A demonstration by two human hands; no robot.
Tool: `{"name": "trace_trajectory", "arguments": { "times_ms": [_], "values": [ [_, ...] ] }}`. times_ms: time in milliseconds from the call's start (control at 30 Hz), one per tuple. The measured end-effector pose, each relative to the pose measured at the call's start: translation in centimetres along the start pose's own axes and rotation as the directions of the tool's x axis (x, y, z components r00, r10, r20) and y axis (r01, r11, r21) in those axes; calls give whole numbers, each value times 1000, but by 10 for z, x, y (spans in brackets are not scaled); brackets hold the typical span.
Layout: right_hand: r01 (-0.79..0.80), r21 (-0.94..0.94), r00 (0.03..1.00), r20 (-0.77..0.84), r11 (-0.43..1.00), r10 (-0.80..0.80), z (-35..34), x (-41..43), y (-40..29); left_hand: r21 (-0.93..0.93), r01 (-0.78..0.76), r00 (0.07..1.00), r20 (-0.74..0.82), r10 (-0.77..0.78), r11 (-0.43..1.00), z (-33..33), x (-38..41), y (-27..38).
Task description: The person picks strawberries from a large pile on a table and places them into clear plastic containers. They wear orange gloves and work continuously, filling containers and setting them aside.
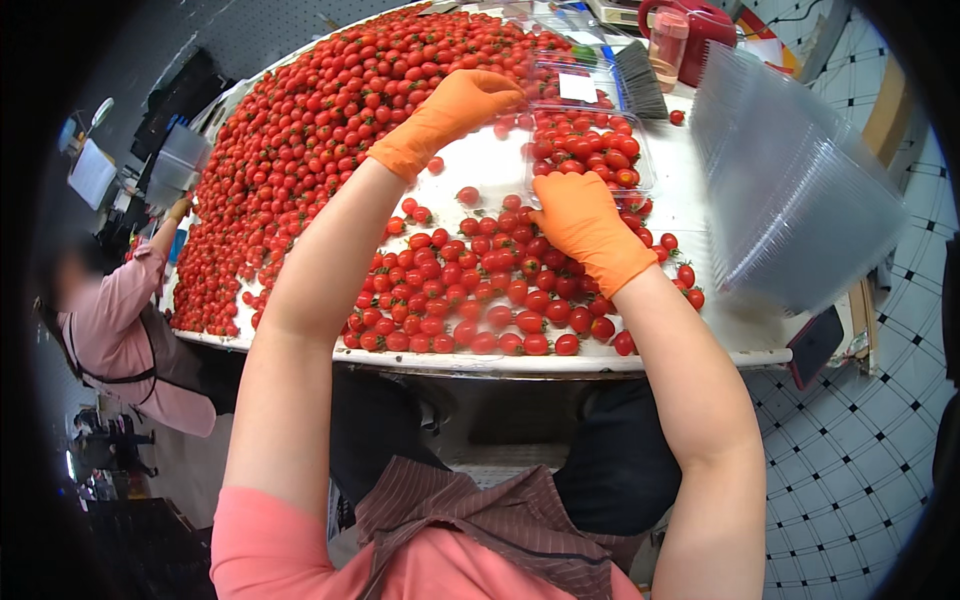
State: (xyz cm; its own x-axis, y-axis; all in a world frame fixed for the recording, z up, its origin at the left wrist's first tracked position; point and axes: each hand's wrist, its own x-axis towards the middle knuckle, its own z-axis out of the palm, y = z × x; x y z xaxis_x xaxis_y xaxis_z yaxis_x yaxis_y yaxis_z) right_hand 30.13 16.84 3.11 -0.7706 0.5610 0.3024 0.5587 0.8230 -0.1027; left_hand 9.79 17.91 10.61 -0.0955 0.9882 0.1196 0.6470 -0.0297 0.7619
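Observation:
A clear plastic clamshell container (646, 154) filled with cherry tomatoes (581, 146) sits on the white tabletop, right of centre. My right hand (589, 221), in an orange glove, is at its near edge with the fingers curled; whether they grip the rim or tomatoes is hidden. Beyond the container is a clear plastic panel bearing a white label (577, 88), with tomatoes showing around it. My left hand (465, 105), gloved alike, reaches to the panel's left side with fingertips together. What they hold, if anything, is too blurred to tell.
Loose tomatoes (450, 285) lie before me; a large heap (315, 112) covers the left and far table. Nested clear containers (795, 180) stand at right, near a brush (639, 79), a bottle (667, 45), a red kettle (709, 37) and a phone (816, 346). A co-worker (120, 322) is at left.

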Motion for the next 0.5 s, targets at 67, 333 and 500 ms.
{"name": "trace_trajectory", "arguments": {
  "times_ms": [67, 333, 500],
  "values": [
    [-11, 34, 1000, 14, 999, 11, -3, -1, -1, -5, 9, 999, -32, -9, 1000, -7, -14, -11],
    [8, 37, 998, -66, 999, -5, 2, -1, -1, 286, -19, 989, 143, -23, 958, 19, -75, -84],
    [8, 45, 999, -49, 999, -5, -4, 1, -9, 166, 61, 993, 92, -77, 984, 24, -85, -113]
  ]
}}
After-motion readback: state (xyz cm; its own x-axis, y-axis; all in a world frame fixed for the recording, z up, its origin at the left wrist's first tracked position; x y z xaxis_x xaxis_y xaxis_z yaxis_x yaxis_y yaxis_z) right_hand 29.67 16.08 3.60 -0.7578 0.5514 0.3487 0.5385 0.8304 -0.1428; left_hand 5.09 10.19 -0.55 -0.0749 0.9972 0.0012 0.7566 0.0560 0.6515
